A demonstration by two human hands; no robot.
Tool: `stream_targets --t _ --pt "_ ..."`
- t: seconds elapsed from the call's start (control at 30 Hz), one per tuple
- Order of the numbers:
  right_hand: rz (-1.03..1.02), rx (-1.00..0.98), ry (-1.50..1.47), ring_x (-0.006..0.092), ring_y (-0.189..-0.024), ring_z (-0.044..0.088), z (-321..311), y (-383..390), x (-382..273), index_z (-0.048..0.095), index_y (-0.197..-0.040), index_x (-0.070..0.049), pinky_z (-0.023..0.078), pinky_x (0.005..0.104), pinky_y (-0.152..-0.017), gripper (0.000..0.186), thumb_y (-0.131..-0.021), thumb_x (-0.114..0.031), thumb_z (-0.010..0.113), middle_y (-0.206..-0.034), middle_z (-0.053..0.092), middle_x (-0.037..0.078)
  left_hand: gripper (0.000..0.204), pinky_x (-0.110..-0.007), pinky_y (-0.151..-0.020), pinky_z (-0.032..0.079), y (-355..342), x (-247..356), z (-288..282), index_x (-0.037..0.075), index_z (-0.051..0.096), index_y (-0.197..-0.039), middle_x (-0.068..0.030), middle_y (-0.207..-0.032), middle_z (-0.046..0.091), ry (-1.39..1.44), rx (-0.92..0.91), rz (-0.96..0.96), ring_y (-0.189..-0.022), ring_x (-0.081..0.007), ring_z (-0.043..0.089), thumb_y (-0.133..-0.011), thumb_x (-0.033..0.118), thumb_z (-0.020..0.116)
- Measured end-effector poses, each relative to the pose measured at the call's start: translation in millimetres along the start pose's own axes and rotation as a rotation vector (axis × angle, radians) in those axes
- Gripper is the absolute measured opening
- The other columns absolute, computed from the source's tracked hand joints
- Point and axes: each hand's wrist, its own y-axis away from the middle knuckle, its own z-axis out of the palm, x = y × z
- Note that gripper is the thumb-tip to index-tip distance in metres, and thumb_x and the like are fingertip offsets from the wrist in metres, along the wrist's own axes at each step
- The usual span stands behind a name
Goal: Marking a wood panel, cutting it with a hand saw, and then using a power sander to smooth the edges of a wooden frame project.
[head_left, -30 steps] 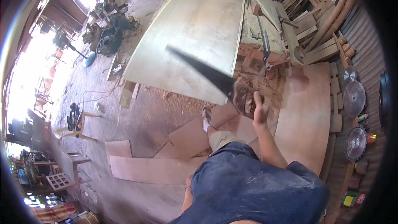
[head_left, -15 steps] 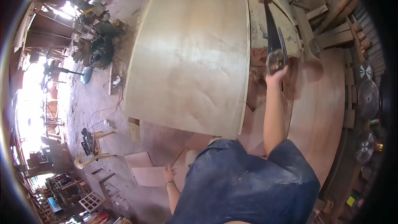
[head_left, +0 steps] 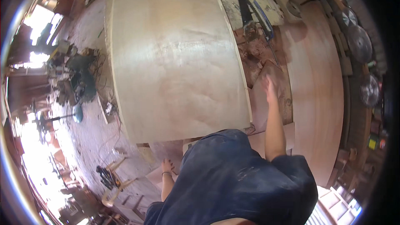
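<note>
The right hand (head_left: 271,87), empty with fingers extended, is nearer the handsaw (head_left: 244,9), which lies toward 11 o'clock, long axis 11-to-5. The left hand (head_left: 167,166) appears empty, fingers parted.

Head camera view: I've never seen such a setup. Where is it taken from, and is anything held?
No robot here, just a person working bare-handed. A wide fisheye camera on the person's head looks down, so straight edges bend near the rim. The left hand and right hand both look open and empty, though the right is slightly blurred. A large pale panel fills the middle. To its right, a dark-bladed handsaw and a blue-framed tool lie at least partly on a pale surface.
</note>
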Motion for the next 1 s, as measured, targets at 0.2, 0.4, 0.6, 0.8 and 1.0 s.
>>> stream_targets --t 0.2,0.4,0.6,0.8,1.0 --pt "0.056 0.404 0.061 0.0195 -0.068 0.06 -146 148 171 0.058 -0.107 -0.008 0.048 0.0305 -0.051 0.029 -0.088 -0.029 0.061 -0.086 0.063 0.006 0.048 -0.032 -0.052 0.049 -102 103 -41 0.013 0.052 -0.117 -0.0081 -0.096 0.058 0.491 0.067 0.459 -0.073 -0.0206 0.059 -0.093 0.054 0.043" --pt "0.169 0.513 0.028 0.0209 -0.081 0.061 -69 233 145 0.058 -0.116 -0.007 0.051 0.034 -0.057 0.036 -0.09 -0.031 0.056 -0.104 0.063 0.01 0.048 -0.039 -0.055 0.052 -79 194 -28 0.008 0.037 -0.127 -0.0114 -0.097 0.057 0.659 0.113 0.221 -0.083 -0.0263 0.061 -0.092 0.034 0.058" --pt "-0.05 0.528 0.249 0.032 -0.1 0.063 4 171 140 0.046 -0.133 -0.002 0.054 0.0386 -0.073 0.05 -0.093 -0.032 0.052 -0.119 0.06 0.016 0.062 -0.041 -0.061 0.058 -76 184 -43 0.005 0.031 -0.124 -0.019 -0.099 0.056 0.577 0.073 0.244 -0.078 -0.0302 0.063 -0.088 0.043 0.064" --pt "-0.085 0.332 0.769 0.0397 -0.125 0.047 5 145 148 0.037 -0.14 0.0 0.04 0.0425 -0.102 0.065 -0.088 -0.035 0.058 -0.136 0.047 0.025 0.061 -0.041 -0.061 0.058 -78 178 -59 0.0 0.035 -0.119 -0.0196 -0.096 0.057 0.533 -0.107 0.246 -0.075 -0.0317 0.064 -0.089 0.045 0.063" --pt "-0.238 0.38 0.848 0.0292 -0.088 0.064 -50 113 186 0.038 -0.141 -0.008 0.054 0.0391 -0.052 0.063 -0.086 -0.029 0.063 -0.122 0.055 0.021 0.052 -0.039 -0.061 0.057 -53 194 -52 -0.005 0.052 -0.112 -0.0208 -0.101 0.062 0.493 0.045 0.269 -0.079 -0.0284 0.066 -0.092 0.044 0.057"
